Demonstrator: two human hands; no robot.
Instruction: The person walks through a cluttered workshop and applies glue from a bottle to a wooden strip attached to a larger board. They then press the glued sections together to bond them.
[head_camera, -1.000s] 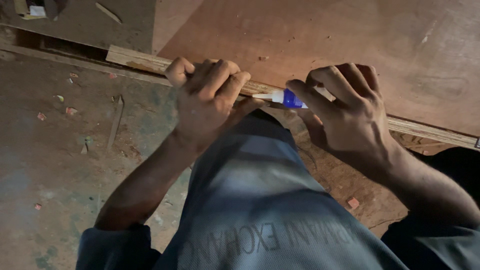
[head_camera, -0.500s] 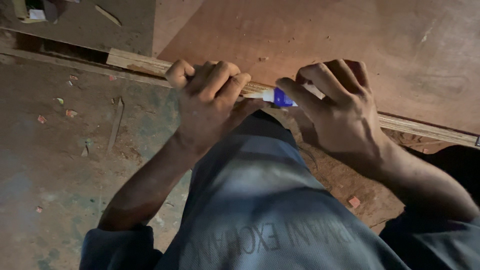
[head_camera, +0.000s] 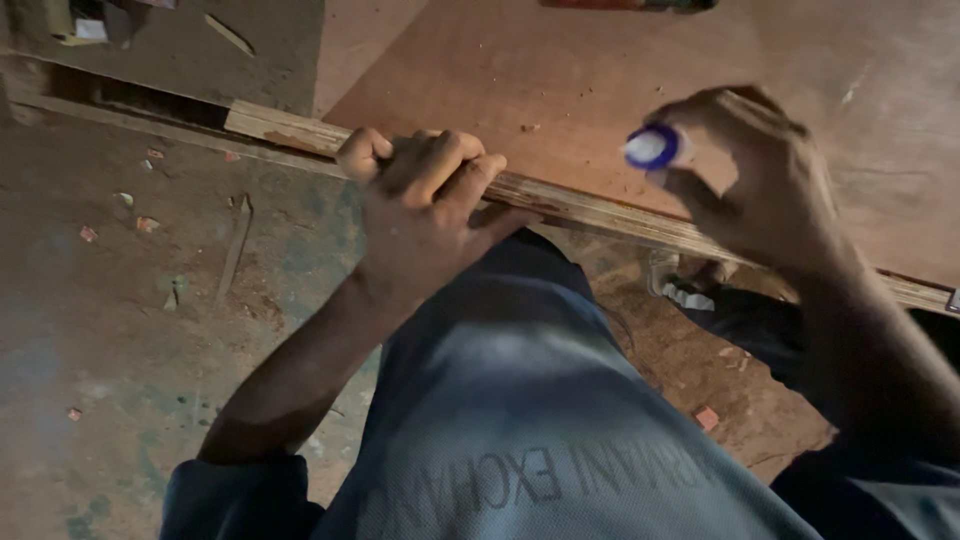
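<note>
The left hand (head_camera: 425, 205) is curled tight around the edge of a long wooden strip (head_camera: 590, 210). Its fingers fold over the top of the strip and its thumb sits on the near side. The strip lies along the near edge of a big reddish-brown board (head_camera: 600, 70) and touches it.

The right hand (head_camera: 755, 180) is up above the strip, over the board, and does not touch the wood. It pinches a small glue bottle (head_camera: 652, 147) between its thumb and fingers. The bottle is blue and white, and its round end faces the camera. It is a little blurry.

On the near side of the strip is the person's knee in a grey-blue shirt or cloth (head_camera: 520, 400). On the left of the strip is a dusty floor (head_camera: 120, 330) with small bits of scrap (head_camera: 147, 224) and a thin wood sliver (head_camera: 233, 250).
</note>
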